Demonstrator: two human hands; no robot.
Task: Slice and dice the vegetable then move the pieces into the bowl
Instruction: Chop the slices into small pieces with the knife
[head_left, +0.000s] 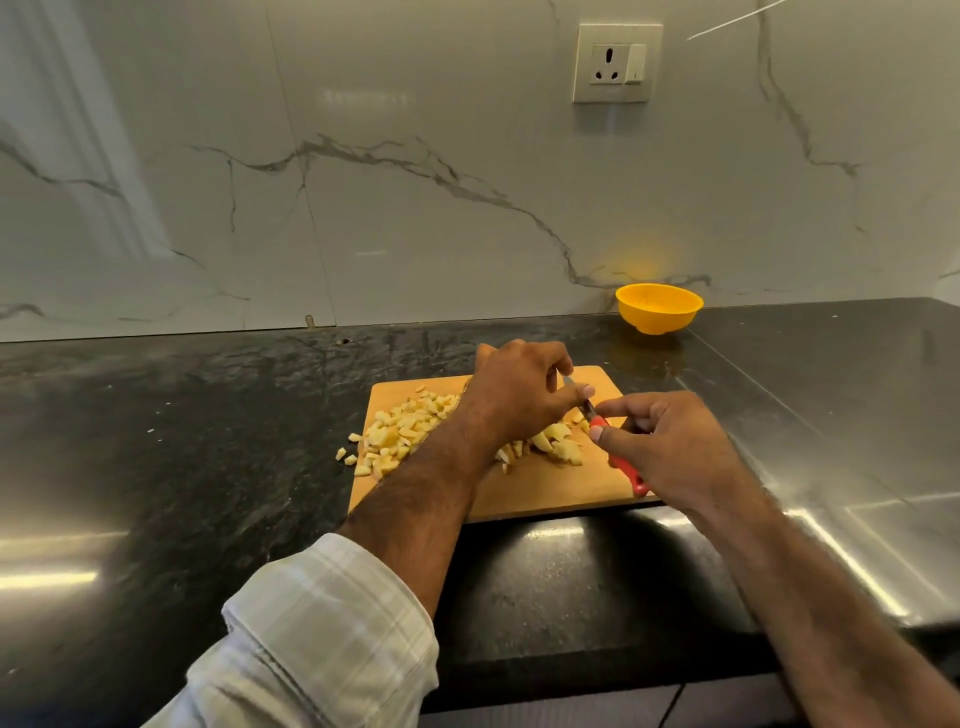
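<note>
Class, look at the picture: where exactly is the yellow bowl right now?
In the head view the yellow bowl stands on the dark counter against the marble wall, beyond the far right corner of the cutting board and below the wall socket.

A dark, glossy stone table (208, 467) with pale flecks carries everything here, running back to a marbled wall and catching bright streaks of light at its left and right. Directly on it lies a wooden cutting board (545, 493), under the fingers (605, 434) of both hands, its near edge close to the table's front step. A few small cut pieces (347, 456) have slipped off the board's left edge onto the stone, well to the left of the fingers. A yellow bowl (658, 307) stands on the table beyond the fingers and a little to the right, close against the wall, apart from the board.
</note>
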